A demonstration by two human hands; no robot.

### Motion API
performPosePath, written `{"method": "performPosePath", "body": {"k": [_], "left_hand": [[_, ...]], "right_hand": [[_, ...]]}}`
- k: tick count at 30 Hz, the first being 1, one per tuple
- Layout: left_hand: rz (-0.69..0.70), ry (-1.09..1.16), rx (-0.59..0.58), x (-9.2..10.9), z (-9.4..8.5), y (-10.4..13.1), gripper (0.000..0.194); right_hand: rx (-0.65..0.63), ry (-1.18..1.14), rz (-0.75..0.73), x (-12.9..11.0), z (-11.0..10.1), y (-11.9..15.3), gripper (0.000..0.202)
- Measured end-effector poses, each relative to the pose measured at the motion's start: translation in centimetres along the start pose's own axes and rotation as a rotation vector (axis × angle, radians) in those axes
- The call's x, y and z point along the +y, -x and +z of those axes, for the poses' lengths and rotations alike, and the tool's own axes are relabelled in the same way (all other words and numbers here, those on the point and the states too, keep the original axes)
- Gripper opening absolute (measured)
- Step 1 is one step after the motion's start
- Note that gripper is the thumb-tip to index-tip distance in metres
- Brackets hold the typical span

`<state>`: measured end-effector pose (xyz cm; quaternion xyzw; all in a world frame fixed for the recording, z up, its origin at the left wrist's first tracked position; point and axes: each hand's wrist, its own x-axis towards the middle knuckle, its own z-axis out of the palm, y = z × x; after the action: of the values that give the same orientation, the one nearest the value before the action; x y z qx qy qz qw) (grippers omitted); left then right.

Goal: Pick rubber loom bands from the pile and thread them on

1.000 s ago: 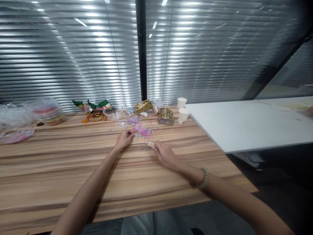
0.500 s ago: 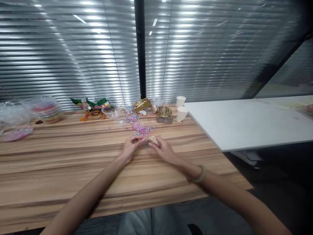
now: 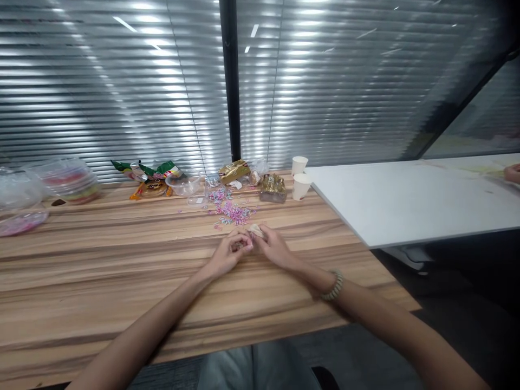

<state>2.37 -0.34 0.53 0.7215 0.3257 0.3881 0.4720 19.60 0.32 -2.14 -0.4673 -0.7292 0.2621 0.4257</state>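
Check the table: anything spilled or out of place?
Possibly spilled: small pink and pale pieces lie in a loose, uneven heap directly on the wooden table, strays around its edges. Could be deliberate; nothing looks clearly damaged.

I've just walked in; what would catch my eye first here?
Probably the scattered pile of small pink and pale pieces on the wood-grain table. Just on its near side, the left hand and right hand are close together, the right holding a small pale item. Beyond, right of the pile, stand two white paper cups.
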Motion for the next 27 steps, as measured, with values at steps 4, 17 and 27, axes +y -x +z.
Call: {"method": "performPosePath", "body": {"k": [4,17,27], "left_hand": [[-0.174,0.199,-0.116,0.5,-0.1,0.3,0.024],[-0.24,0.113,0.296,-1.1,-1.4,-0.2,0.045],[-0.044,-0.171,0.177,-0.5,-1.3,-0.3,0.034]], "right_hand": [[0.027,-0.032,0.032,0.2,-0.4,-0.3,0.017],[-0.181,-0.06,-0.086,-1.1,-0.9,0.4,0.031],[-0.318,0.092,-0.189,-0.7,-0.6,0.7,0.027]]}}
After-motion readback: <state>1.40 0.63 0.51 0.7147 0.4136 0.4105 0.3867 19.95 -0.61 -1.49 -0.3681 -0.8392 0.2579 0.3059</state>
